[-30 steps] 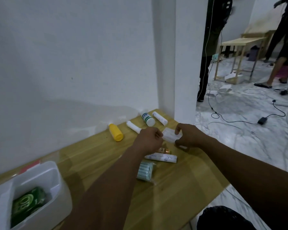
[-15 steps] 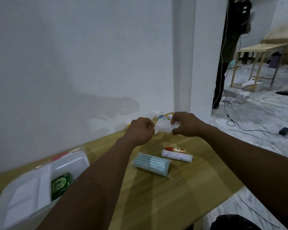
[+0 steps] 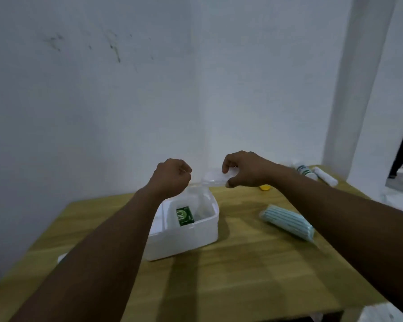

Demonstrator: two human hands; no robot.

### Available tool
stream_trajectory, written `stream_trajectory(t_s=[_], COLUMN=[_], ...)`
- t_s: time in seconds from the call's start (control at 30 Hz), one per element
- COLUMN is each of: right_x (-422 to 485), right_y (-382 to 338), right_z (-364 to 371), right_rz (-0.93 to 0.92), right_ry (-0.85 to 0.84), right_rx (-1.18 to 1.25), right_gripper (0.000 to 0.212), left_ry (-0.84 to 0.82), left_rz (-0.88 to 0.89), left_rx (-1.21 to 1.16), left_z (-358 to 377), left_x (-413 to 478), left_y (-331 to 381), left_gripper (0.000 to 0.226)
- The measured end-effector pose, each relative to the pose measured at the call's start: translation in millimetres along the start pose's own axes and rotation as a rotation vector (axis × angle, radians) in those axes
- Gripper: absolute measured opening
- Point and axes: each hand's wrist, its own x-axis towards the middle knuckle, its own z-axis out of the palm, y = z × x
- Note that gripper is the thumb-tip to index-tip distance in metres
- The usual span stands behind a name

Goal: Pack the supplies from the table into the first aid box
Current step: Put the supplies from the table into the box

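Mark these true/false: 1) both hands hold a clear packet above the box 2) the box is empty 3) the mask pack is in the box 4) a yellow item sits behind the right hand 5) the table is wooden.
1. True: left hand and right hand hold the clear packet above the white box.
2. False: a green packet lies inside.
3. False: the mask pack lies on the table, right of the box.
4. True: yellow item, mostly hidden.
5. True.
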Motion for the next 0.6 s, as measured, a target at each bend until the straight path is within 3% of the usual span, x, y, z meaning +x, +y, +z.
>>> stream_trajectory(t_s=[0.13, 0.3, 0.6], right_x=[16, 32, 44], right_y=[-44, -67, -71], right_z=[26, 53, 92], right_rz=[-0.098, -0.093, -0.075], right_ry=[-0.148, -0.264, -0.266], right_rx=[-0.171, -0.354, -0.193], right_gripper=[0.036, 0.036, 0.037], left_ry=[0.046, 0.062, 0.067], left_rz=[-0.088, -0.113, -0.111], left_rx=[0.020, 0.017, -0.021], left_z=[-22, -26, -17], left_x=[-18, -26, -23], left_y=[-39, -63, -73], left_gripper=[0.024, 0.026, 0.026])
